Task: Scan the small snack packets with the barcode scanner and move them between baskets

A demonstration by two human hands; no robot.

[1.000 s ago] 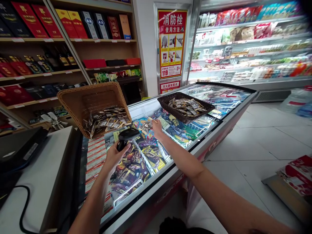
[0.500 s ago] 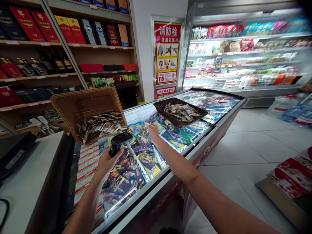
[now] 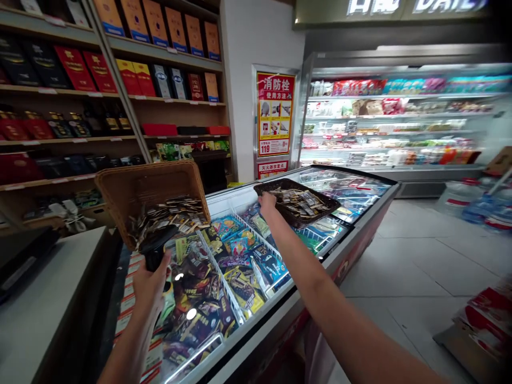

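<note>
My left hand (image 3: 149, 280) is wrapped round the handle of a black handheld barcode scanner (image 3: 158, 242), held over the near left end of a glass-topped chest freezer (image 3: 276, 308). My right hand (image 3: 267, 201) is at the left end of a dark brown woven basket (image 3: 318, 217), its fingers closed; what they hold, if anything, is hidden. Small flat packets (image 3: 304, 201) lie piled in that basket. A tilted light brown wicker basket (image 3: 150, 181) on the freezer's left holds more small packets (image 3: 180, 212), partly behind the scanner.
Wrapped ice creams (image 3: 244, 282) fill wire-divided compartments under the glass. A grey counter (image 3: 60, 304) stands at the left. Shelves of boxes (image 3: 168, 45) rise behind. A lit refrigerated display (image 3: 392, 125) is at the back right, with large water bottles (image 3: 460, 197) on the floor.
My right hand has moved from above the ice creams, away and rightward to the dark basket's left end. My left hand has shifted left with the scanner. The view has tilted up.
</note>
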